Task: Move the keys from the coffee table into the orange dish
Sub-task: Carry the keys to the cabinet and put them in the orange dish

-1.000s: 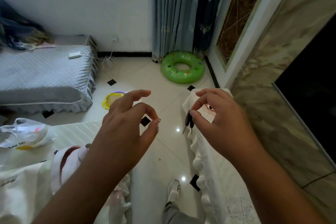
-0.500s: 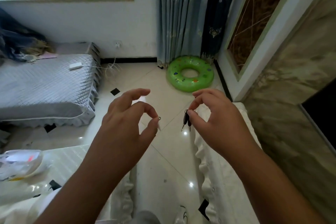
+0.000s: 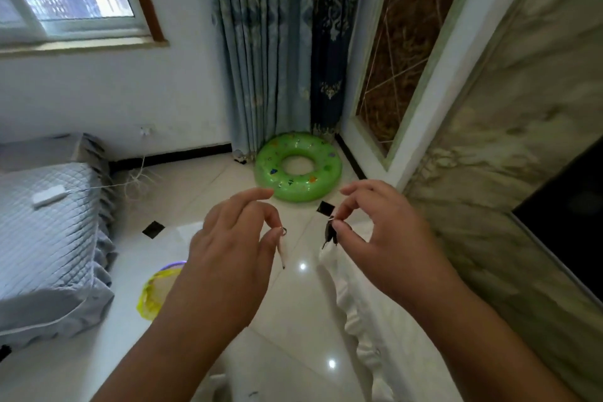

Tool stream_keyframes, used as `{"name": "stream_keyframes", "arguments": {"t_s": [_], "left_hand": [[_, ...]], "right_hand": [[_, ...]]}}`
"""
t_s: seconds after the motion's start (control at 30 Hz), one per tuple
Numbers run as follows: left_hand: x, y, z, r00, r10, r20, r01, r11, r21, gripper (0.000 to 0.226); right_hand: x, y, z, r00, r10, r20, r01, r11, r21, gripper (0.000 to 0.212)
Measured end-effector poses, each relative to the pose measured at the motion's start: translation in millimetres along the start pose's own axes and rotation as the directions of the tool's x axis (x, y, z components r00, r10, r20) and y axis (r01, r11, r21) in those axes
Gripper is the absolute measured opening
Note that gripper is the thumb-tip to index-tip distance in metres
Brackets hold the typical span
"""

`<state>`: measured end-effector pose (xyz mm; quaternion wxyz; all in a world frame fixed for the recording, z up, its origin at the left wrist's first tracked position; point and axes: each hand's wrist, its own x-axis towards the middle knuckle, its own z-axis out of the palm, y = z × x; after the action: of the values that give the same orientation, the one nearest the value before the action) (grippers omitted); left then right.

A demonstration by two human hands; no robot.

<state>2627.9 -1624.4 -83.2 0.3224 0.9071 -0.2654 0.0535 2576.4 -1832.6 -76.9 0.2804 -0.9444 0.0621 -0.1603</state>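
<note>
Head view looks down past two bare forearms raised over a glossy tiled floor. The right hand has its thumb and forefinger pinched together on the keys, a small dark bunch with black heads; their long axis runs near vertical, heads up at the pinch and blades hanging down and a little to the left, toward the floor. The keys are in mid-air between the two hands, above the frilled edge of a white cloth that covers the surface at lower right. The left hand has its grip closed on a small metal ring held between thumb and forefinger, and a thin pale stick with a dark tip slants down from the same pinch; the other fingers are spread and curled. The ring and the keys are apart, with floor showing between them. Beyond the hands lies a green swim ring at the foot of blue curtains. A grey quilted bed is at left, and a yellow object sits on the floor, partly hidden by the left forearm.
</note>
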Motion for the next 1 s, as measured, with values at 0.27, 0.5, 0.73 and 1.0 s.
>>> {"name": "stream_keyframes", "arguments": {"t_s": [0.27, 0.5, 0.73, 1.0], "left_hand": [[83.7, -41.0, -6.8, 0.992, 0.088, 0.088, -0.085, 0.996, -0.042, 0.004], [157.0, -54.1, 16.0, 0.980, 0.137, 0.143, -0.132, 0.990, -0.040, 0.004], [233.5, -62.4, 45.5, 0.977, 0.138, 0.160, -0.138, 0.990, -0.015, 0.007], [323.2, -62.6, 65.8, 0.987, 0.116, 0.115, -0.121, 0.992, 0.042, 0.005]], "right_hand": [[55.3, -7.0, 23.5, 0.995, 0.084, -0.053, -0.087, 0.995, -0.049, 0.008], [107.9, 25.9, 36.0, 0.983, 0.172, -0.069, -0.173, 0.985, -0.005, 0.007], [197.3, 73.4, 48.4, 0.979, 0.177, -0.105, -0.169, 0.982, 0.083, 0.006], [301.4, 125.7, 45.1, 0.991, 0.094, -0.095, -0.082, 0.990, 0.118, 0.007]]}}
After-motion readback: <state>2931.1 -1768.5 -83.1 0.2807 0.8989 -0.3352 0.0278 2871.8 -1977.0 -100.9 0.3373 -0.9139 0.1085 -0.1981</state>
